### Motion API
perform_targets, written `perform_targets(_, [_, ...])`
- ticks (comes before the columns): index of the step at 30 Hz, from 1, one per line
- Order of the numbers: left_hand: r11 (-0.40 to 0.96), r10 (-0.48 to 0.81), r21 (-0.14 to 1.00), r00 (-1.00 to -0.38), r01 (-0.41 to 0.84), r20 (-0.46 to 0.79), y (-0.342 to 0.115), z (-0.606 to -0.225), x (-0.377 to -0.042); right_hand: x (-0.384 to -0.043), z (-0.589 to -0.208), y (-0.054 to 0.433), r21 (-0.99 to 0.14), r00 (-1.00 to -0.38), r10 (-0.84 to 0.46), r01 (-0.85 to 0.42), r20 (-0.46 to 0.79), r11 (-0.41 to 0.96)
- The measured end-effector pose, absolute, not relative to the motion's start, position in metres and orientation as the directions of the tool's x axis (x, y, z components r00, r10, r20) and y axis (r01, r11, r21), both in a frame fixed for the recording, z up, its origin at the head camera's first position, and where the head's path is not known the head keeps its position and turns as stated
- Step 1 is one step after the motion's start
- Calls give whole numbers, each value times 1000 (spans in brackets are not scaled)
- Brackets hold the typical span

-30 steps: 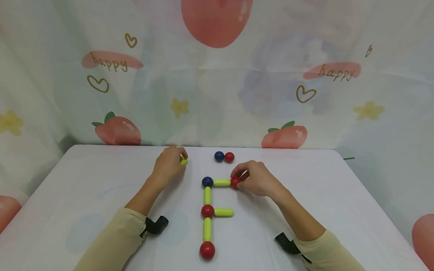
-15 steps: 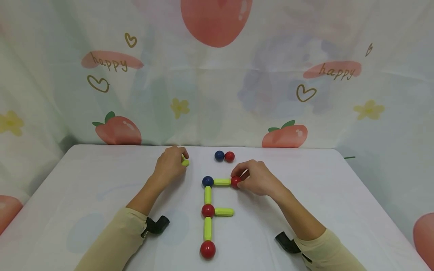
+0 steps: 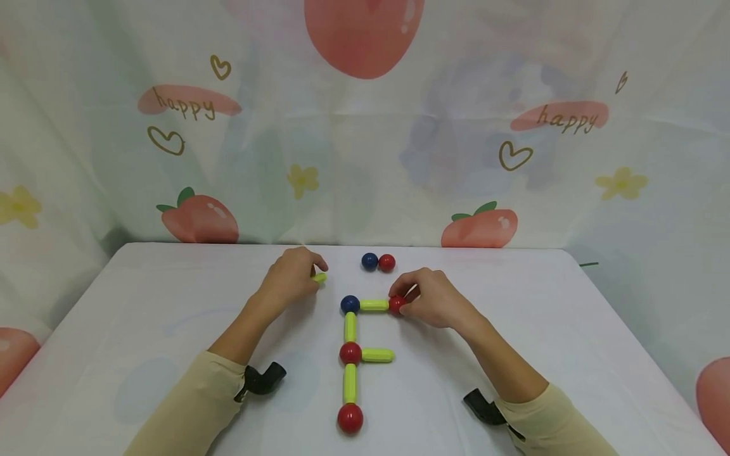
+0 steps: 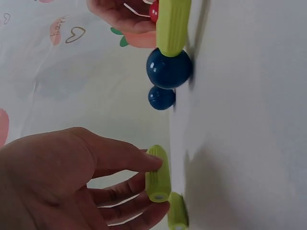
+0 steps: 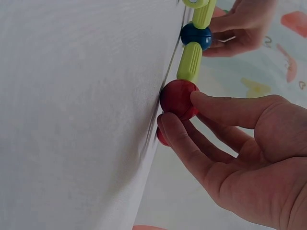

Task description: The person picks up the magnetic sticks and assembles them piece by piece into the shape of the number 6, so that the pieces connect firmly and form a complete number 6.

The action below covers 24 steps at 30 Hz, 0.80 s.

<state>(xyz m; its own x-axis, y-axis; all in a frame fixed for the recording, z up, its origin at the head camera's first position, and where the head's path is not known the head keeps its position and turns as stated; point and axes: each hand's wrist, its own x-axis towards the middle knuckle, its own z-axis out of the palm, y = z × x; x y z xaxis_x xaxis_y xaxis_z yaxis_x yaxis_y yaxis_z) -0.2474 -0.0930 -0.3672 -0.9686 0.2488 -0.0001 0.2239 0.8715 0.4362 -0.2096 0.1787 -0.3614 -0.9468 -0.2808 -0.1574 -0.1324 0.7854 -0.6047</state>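
Note:
My left hand [image 3: 292, 273] pinches a loose yellow-green magnetic rod [image 4: 157, 175] between thumb and fingers, left of the joined pieces. Behind it in the left wrist view, another green rod [image 4: 177, 213] lies on the table. With thumb and fingertips, my right hand [image 3: 436, 297] grips a red ball [image 5: 178, 99] at the right end of the top rod [image 3: 374, 305]. That rod joins a blue ball [image 3: 350, 304]. Below the blue ball runs a column: a rod [image 3: 350, 327], a red ball [image 3: 350, 353] with a side rod [image 3: 378, 355], a lower rod [image 3: 350, 383] and a bottom red ball [image 3: 350, 418].
A spare blue ball [image 3: 369, 261] and a spare red ball [image 3: 387, 263] sit side by side near the back of the white table [image 3: 171, 304]. A patterned curtain [image 3: 365, 158] hangs behind the table's far edge.
My left hand has shifted slightly right, and its rod shows further out past the fingers. The right hand stays on the red ball, and the joined pieces look unchanged.

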Motion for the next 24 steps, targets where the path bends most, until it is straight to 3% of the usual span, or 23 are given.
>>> perform_targets(24, [829, 422, 446, -900, 336, -106, -70, -334, -214, -210, -361, 178, -608, -949, -267, -115, -166, 786])
